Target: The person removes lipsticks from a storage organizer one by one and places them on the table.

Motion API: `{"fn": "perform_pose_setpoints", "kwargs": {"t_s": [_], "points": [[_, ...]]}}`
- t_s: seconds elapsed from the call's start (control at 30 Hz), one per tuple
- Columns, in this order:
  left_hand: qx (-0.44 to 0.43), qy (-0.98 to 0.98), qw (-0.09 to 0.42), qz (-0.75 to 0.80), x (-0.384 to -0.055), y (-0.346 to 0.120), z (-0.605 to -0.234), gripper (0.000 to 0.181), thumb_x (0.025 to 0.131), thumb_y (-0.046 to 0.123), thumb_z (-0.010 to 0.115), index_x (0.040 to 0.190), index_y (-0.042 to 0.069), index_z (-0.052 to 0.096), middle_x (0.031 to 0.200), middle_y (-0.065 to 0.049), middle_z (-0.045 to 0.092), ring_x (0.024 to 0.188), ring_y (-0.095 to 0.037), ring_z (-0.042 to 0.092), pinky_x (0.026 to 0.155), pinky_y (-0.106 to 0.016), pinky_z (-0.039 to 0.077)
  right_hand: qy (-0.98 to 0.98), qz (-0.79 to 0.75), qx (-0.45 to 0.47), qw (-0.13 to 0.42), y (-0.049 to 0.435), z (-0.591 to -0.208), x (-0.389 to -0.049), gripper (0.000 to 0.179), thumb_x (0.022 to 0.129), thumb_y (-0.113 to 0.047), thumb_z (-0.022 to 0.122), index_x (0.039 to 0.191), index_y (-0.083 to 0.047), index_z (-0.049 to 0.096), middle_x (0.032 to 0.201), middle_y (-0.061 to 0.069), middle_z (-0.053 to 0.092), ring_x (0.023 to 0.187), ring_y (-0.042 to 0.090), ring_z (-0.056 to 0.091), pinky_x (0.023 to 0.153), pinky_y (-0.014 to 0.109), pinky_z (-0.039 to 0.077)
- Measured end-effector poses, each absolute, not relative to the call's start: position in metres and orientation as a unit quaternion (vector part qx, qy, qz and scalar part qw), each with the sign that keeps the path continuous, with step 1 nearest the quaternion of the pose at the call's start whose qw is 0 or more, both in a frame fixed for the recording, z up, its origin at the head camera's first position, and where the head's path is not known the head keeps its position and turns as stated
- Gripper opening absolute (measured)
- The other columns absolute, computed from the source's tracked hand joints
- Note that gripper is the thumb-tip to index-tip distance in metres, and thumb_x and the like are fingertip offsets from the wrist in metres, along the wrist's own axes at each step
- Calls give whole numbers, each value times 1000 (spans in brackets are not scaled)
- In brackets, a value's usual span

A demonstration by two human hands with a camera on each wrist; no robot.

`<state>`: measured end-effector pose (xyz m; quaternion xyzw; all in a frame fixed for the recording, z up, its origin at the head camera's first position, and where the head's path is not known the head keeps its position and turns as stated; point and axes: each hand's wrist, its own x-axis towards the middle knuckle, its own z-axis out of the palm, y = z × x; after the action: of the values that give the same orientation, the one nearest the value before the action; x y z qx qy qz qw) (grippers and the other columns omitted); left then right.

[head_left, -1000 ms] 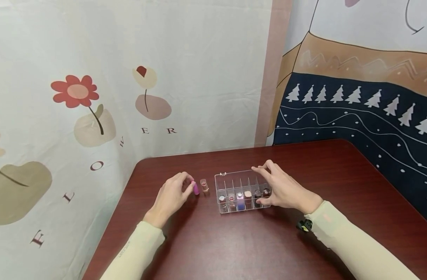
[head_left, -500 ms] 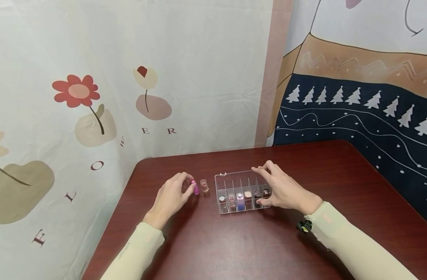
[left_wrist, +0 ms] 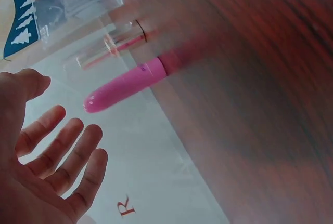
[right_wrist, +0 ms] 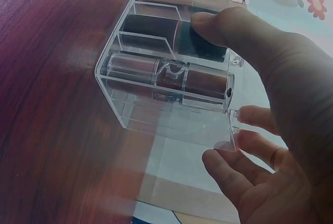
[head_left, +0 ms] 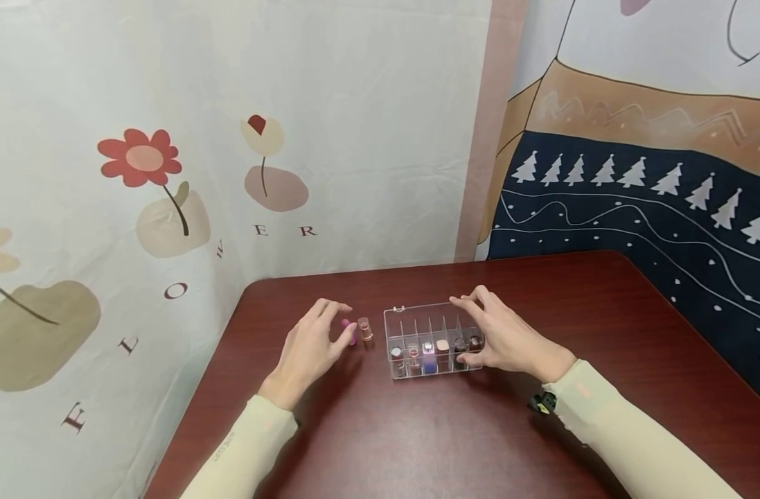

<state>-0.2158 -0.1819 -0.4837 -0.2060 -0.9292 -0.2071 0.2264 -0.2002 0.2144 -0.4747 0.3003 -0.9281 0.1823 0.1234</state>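
Note:
On the table stands a clear divided organizer (head_left: 438, 375) with a front row of several lipstick tubes; one is purple-blue (head_left: 429, 362). My right hand (head_left: 510, 336) grips its right end, fingers at the back top edge. In the right wrist view the thumb lies over a dark tube (right_wrist: 151, 31). To the organizer's left stand a clear lipstick tube (head_left: 366, 330) and a bright pink tube (left_wrist: 125, 88) with a rounded top. My left hand (head_left: 307, 346) is just left of the pink tube, partly covering it in the head view. Its fingers are spread and hold nothing.
The dark red wooden table (head_left: 429, 430) meets a pale printed cloth (head_left: 380, 138) at the back and a navy one (head_left: 604, 201) at the right. A black device (head_left: 542, 402) is at the right cuff.
My left fingers have come away from the pink tube and spread wider. The tube stays beside the clear one. My right hand has kept its place on the organizer.

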Motion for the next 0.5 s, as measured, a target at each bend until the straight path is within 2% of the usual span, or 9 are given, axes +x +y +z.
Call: {"fn": "perform_pose_setpoints", "kwargs": {"t_s": [0.33, 0.5], "points": [[-274, -904, 258, -205, -205, -169, -475, 33, 101, 22, 92, 131, 14, 80, 119, -5, 76, 80, -12, 69, 67, -31, 60, -931, 176, 296, 123, 213, -474, -200, 104, 77, -33, 112, 165, -8, 62, 131, 10, 60, 115, 23, 61, 89, 40, 64], [-304, -892, 274, -191, -199, -165, -477, 34, 100, 23, 92, 131, 13, 81, 123, -6, 78, 82, -12, 67, 69, -32, 59, -930, 173, 298, 125, 212, -473, -200, 104, 77, -33, 112, 164, -8, 62, 130, 10, 60, 114, 23, 61, 88, 40, 64]]}}
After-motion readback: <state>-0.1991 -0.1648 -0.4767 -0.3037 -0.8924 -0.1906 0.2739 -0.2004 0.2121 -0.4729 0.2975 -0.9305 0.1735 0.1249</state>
